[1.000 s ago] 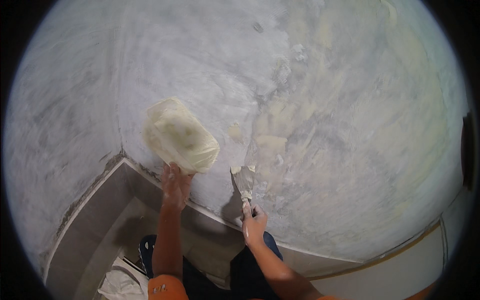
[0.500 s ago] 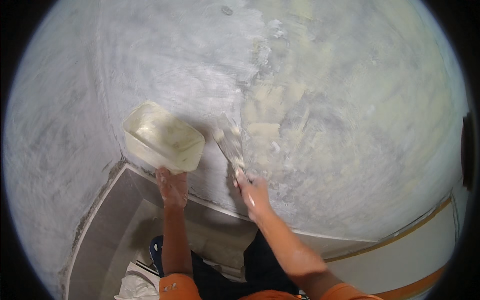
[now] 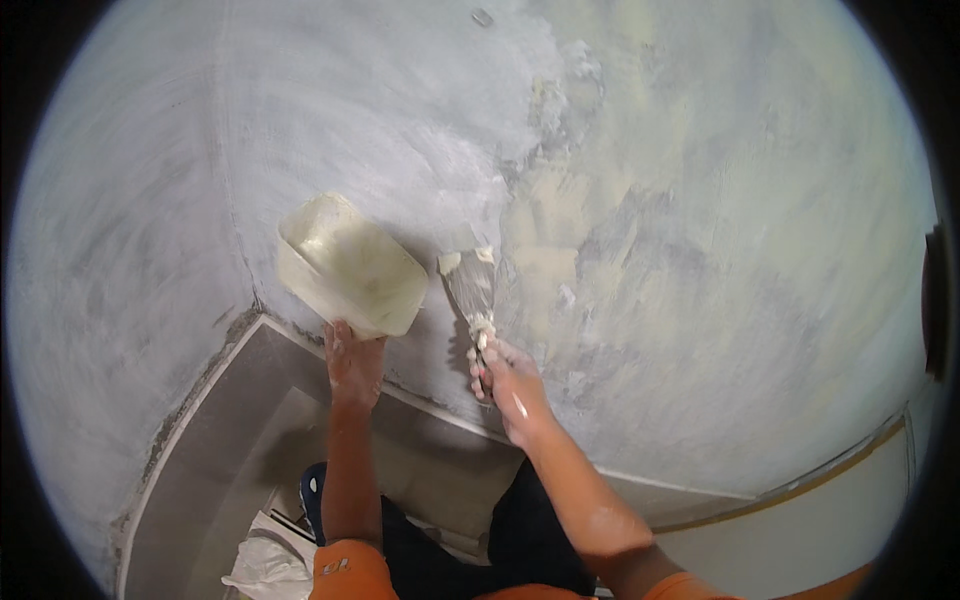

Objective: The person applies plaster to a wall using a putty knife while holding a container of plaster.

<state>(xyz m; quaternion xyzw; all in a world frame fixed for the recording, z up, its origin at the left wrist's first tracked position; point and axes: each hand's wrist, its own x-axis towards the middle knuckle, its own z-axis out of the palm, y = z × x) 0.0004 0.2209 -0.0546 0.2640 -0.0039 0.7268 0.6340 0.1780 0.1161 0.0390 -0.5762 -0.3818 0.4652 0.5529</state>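
Note:
My left hand (image 3: 354,365) grips the lower end of a cream plastic tub (image 3: 352,270), holding it up tilted with its mouth facing me. Pale filler smears its inner walls. To the right of the tub, my right hand (image 3: 508,378) is closed around the handle of a putty knife (image 3: 470,285). The blade points up, apart from the tub, with dabs of cream filler along its top edge. Behind both stretches the wall (image 3: 420,130), grey-white on the left and patched with yellowish filler on the right. White smears mark both hands.
A wall corner runs up on the left. Below the plaster, a pale tile edge (image 3: 190,405) borders grey tiles. A white bag (image 3: 268,570) lies at the lower left, by my shoe (image 3: 313,490). A dark object (image 3: 935,300) sticks out at the far right.
The putty knife has turned more upright, showing its blade's face and the filler on its edge. The tub appears slightly farther right as the whole view shifts.

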